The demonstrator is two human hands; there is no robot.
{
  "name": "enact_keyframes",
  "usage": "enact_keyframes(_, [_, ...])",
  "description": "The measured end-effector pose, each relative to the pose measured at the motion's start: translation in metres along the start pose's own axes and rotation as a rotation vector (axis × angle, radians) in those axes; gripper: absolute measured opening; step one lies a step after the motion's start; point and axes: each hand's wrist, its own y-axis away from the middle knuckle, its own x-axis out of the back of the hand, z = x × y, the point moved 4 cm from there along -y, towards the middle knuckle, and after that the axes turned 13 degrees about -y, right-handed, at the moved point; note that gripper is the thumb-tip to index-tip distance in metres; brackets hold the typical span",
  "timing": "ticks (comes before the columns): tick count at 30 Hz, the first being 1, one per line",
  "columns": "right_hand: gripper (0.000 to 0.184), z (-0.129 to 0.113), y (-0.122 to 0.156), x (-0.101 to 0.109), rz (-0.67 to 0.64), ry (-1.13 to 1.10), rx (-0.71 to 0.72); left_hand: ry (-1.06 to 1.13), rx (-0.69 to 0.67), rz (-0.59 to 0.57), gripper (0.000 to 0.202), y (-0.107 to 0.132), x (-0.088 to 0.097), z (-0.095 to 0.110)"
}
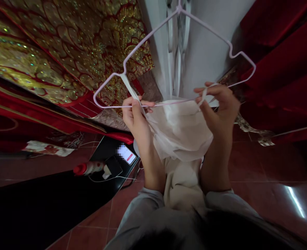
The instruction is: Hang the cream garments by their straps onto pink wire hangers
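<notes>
A pale pink wire hanger [148, 34] hangs in front of me, its bottom bar running across both hands. A white garment [178, 128] of thin cloth hangs below the bar. One of its straps [129, 86] is looped over the hanger's left notch. My left hand [136, 113] is closed around that strap's lower part, at the hanger bar. My right hand [218, 104] pinches the other strap [204, 96], a small white loop, close to the bar's right part. The hanger's right notch has no strap on it.
Gold sequined red clothing [104, 38] hangs on the left, dark red clothing [283, 59] on the right. A grey-white panel [208, 45] stands behind the hanger. At lower left, a black table [51, 194] holds a lit phone [127, 154], a red-capped bottle [87, 168] and a white cable.
</notes>
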Motion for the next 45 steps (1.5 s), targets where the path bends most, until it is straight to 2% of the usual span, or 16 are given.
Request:
enact_keyframes(2, [0.013, 0.0, 0.002, -0.006, -0.097, 0.093, -0.026, -0.027, 0.009, -0.019, 0.012, -0.001, 0.002, 0.0])
enact_keyframes(5, [0.015, 0.003, 0.005, -0.01, -0.122, 0.106, -0.014, -0.109, -0.021, -0.008, 0.006, -0.002, 0.007, -0.002])
enact_keyframes(10, [0.015, 0.005, 0.007, -0.014, -0.122, 0.122, -0.005, -0.248, -0.286, 0.266, 0.051, 0.004, 0.02, 0.011])
enact_keyframes(13, [0.018, 0.005, 0.007, -0.014, -0.116, 0.143, -0.009, -0.355, -0.386, 0.332, 0.063, 0.009, 0.021, 0.026])
enact_keyframes(15, [0.019, 0.006, 0.007, -0.015, -0.116, 0.149, -0.02, -0.433, -0.46, 0.313, 0.054, 0.011, 0.019, 0.034])
enact_keyframes(17, [0.02, 0.006, 0.007, -0.016, -0.122, 0.156, -0.035, -0.518, -0.501, 0.185, 0.033, 0.009, 0.013, 0.034])
enact_keyframes(20, [0.017, 0.006, 0.006, -0.016, -0.104, 0.143, -0.009, -0.595, -0.462, -0.083, 0.013, 0.003, 0.003, 0.023])
enact_keyframes(22, [0.015, 0.005, 0.005, -0.015, -0.092, 0.13, 0.02, -0.598, -0.406, -0.159, 0.008, 0.0, 0.001, 0.014])
enact_keyframes(27, [0.015, 0.005, 0.005, -0.013, -0.104, 0.126, 0.032, -0.471, -0.27, -0.072, 0.007, -0.007, 0.006, 0.013])
enact_keyframes(33, [0.018, 0.008, 0.007, -0.013, -0.102, 0.164, 0.013, -0.241, -0.306, 0.122, 0.018, -0.019, 0.02, 0.013])
enact_keyframes(38, [0.014, 0.007, 0.006, -0.013, -0.126, 0.108, 0.035, -0.111, -0.183, 0.049, 0.022, -0.037, 0.037, 0.004])
enact_keyframes(41, [0.014, 0.006, 0.006, -0.013, -0.142, 0.09, 0.008, -0.094, -0.165, 0.006, 0.022, -0.04, 0.04, 0.014])
enact_keyframes(45, [0.014, 0.005, 0.007, -0.014, -0.117, 0.094, 0.028, -0.225, -0.182, -0.022, 0.021, -0.029, 0.035, 0.031])
